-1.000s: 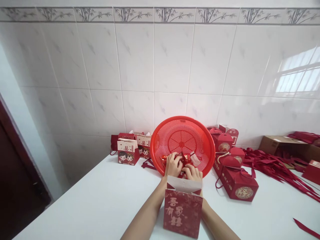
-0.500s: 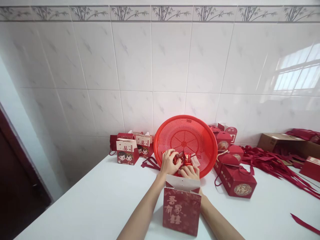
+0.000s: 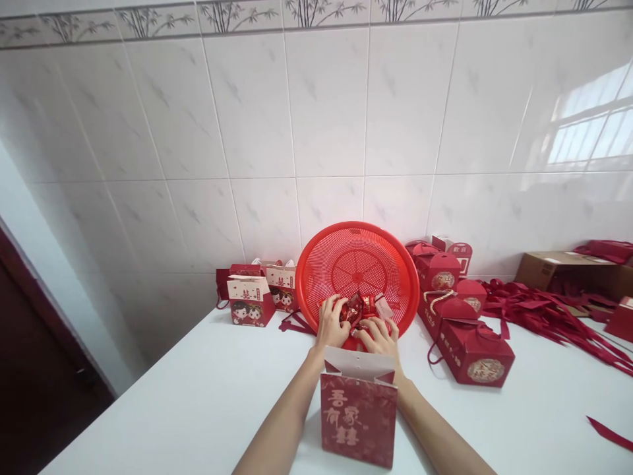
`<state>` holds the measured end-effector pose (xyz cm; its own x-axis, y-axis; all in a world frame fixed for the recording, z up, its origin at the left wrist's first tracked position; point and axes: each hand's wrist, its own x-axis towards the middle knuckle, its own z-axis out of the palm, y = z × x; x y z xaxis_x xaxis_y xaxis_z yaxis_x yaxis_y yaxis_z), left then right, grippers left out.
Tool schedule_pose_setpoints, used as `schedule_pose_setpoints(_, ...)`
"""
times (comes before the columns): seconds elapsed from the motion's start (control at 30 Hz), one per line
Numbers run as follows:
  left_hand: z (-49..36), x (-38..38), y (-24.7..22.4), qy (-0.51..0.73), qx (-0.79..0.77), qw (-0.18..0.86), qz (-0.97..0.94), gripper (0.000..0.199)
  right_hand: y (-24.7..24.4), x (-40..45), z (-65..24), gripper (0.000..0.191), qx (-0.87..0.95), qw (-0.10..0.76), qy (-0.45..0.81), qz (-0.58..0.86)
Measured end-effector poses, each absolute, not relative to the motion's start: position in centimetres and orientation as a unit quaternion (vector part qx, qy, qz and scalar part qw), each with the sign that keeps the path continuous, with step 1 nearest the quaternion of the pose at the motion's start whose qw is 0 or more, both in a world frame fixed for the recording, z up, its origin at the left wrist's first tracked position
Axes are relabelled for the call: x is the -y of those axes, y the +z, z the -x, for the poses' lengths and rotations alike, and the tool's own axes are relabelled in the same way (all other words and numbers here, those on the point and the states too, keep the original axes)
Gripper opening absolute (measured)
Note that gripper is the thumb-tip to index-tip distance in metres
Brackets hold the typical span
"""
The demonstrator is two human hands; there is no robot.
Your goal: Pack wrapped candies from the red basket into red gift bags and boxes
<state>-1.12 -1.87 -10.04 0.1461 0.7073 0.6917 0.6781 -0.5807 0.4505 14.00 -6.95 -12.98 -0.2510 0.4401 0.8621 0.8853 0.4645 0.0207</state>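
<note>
Head view: left hand and right hand, grips half-curled on wrapped candies in red plastic basket, firm hold unclear.

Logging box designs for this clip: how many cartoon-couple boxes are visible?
2. The front cartoon-couple box stands left of the red basket; the rear box is behind it, beside the basket. Others may be hidden.

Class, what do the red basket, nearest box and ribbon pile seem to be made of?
Red basket: probably plastic, glossy, with regular moulded-looking mesh.
Nearest box: apparently printed card, fairly matte, with pale folded flaps.
Ribbon pile: perhaps satin, slight sheen, strips lying limp.
</note>
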Motion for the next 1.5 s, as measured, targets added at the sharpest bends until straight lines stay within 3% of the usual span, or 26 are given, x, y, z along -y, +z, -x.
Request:
schedule_pose_setpoints(0.7, 0.9, 1.0, -11.1, 0.489, -0.451, 0.024, -0.746, 0.066, -13.2, 6.3, -14.9, 0.018, 0.713, 0.402, -0.28, 0.501)
schedule_pose_setpoints(0.93, 1.5, 1.0, -10.6, 0.473, -0.492, -0.017, -0.731, 0.056, -13.1, 6.3, -14.6, 0.019, 0.722, 0.428, -0.271, 0.47)
schedule_pose_setpoints(1.17, 1.8, 0.8, -10.7, 0.463, -0.498, 0.009, -0.734, 0.048, -13.1, 6.1, -14.3, 0.024, 0.728, 0.466, -0.234, 0.447)
schedule_pose_setpoints(1.33, 1.3, 1.2, -10.3, 0.479, -0.489, 0.001, -0.729, 0.052, -12.8, 6.8, -13.9, 0.028, 0.738, 0.478, -0.199, 0.432)
schedule_pose_setpoints(1.5, 0.6, 1.7, -9.7, 0.49, -0.454, -0.023, -0.744, 0.051, -13.0, 7.1, -13.1, 0.02, 0.76, 0.462, -0.171, 0.424)
